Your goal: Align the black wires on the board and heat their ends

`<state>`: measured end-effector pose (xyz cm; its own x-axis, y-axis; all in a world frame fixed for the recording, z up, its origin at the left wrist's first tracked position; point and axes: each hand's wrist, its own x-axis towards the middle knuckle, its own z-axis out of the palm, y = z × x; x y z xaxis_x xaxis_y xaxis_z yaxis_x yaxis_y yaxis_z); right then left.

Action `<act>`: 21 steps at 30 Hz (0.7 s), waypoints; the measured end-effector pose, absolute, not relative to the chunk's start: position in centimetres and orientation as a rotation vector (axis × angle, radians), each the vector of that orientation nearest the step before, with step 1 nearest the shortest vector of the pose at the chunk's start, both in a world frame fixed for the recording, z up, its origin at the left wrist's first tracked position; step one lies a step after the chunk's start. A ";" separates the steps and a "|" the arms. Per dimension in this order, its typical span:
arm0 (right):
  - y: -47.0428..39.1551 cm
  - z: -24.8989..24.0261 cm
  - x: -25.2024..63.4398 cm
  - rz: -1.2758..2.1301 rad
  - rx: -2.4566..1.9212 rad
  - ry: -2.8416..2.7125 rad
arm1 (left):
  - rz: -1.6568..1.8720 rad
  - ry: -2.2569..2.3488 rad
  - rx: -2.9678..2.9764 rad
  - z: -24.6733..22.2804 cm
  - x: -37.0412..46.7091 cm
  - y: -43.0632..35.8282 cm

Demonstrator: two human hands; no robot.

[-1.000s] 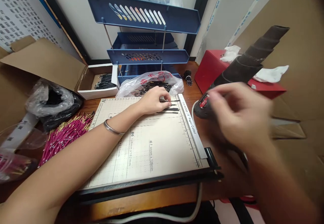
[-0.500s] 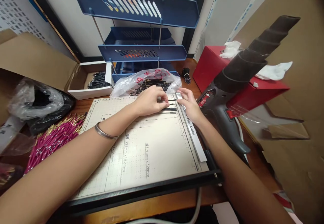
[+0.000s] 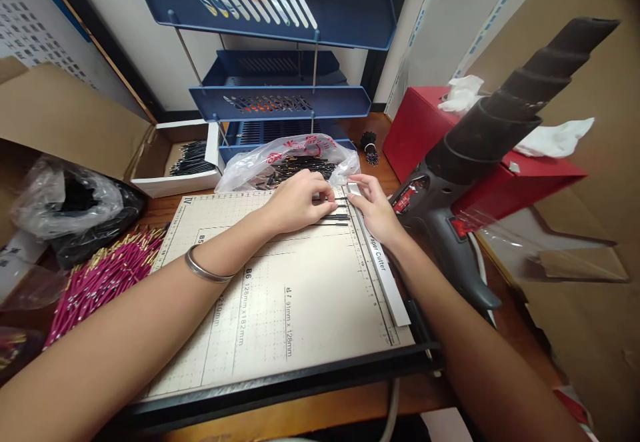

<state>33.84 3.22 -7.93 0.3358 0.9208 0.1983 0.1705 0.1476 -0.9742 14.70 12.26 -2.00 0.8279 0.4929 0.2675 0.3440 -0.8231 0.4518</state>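
A cream paper cutter board (image 3: 320, 295) with printed size lines lies before me, a white strip (image 3: 385, 272) marked "Paper Cutter" along its right side. My left hand (image 3: 303, 203) rests near the board's top edge, thumb and fingers pinched on a thin black piece whose end points at the strip. Several thin black pieces (image 3: 336, 217) lie side by side on the board, just below that hand. My right hand (image 3: 375, 210) is at the upper end of the strip, thumb and fingers closed round its edge.
Behind the board, a clear plastic bag (image 3: 240, 165) holds black pieces. Blue shelves (image 3: 280, 103) stand beyond. Magenta sticks (image 3: 107, 275) lie left, near a white box (image 3: 167, 185). A heat gun (image 3: 450, 182) and red box (image 3: 415, 122) stand right.
The view has shifted slightly, so the heat gun appears a little farther right. Both hands keep nearly the same place and grip.
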 end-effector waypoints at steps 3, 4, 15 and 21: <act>3.1 -7.6 33.7 0.720 -1.339 -1.106 | 0.538 0.618 2.630 -2.0 14.7 12.3; 3.0 -7.4 33.6 0.722 -1.336 -1.098 | 0.540 0.616 2.632 -2.0 14.7 12.2; 1.8 -6.1 33.3 0.701 -1.430 -1.155 | 0.525 0.691 2.625 -1.7 15.1 12.0; 2.1 -6.4 33.1 0.736 -1.386 -1.075 | 0.501 0.661 2.618 -1.3 15.2 11.5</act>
